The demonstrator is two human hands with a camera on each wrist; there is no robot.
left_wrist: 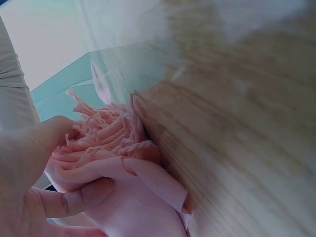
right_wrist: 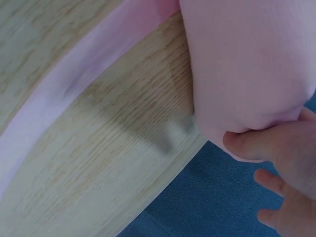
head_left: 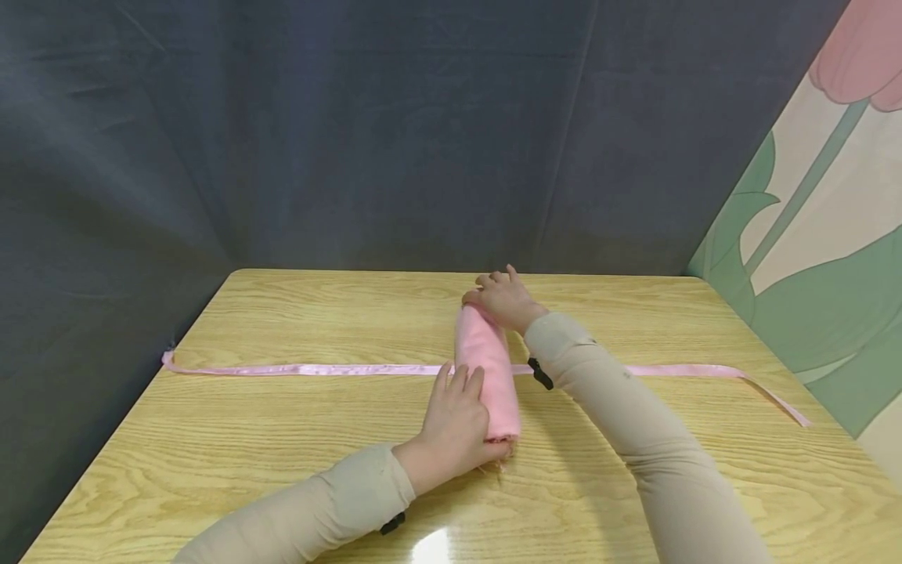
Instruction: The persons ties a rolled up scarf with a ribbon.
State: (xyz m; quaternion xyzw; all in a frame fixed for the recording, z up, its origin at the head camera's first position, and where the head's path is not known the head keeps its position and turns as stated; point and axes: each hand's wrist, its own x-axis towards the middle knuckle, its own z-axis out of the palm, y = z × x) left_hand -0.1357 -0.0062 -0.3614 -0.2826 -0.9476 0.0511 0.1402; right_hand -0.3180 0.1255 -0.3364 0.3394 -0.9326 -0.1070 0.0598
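A rolled pink scarf (head_left: 489,368) with fringed ends lies across the middle of a satin ribbon (head_left: 352,370). My left hand (head_left: 454,419) grips its near end, thumb against the end face and fingers along the left side. Tassels of the fringe (left_wrist: 106,133) and the coiled layers show in the left wrist view, beside that thumb. At the far end my right hand (head_left: 506,301) holds the roll, the thumb pressing into the cloth in the right wrist view. The scarf hides the ribbon's middle stretch.
The wood-grain table (head_left: 338,431) carries the ribbon from its left edge, where an end hangs at the rim, to the right side, where the other end twists. Dark cloth (head_left: 380,141) stands behind and left; a painted wall panel (head_left: 831,258) is at right.
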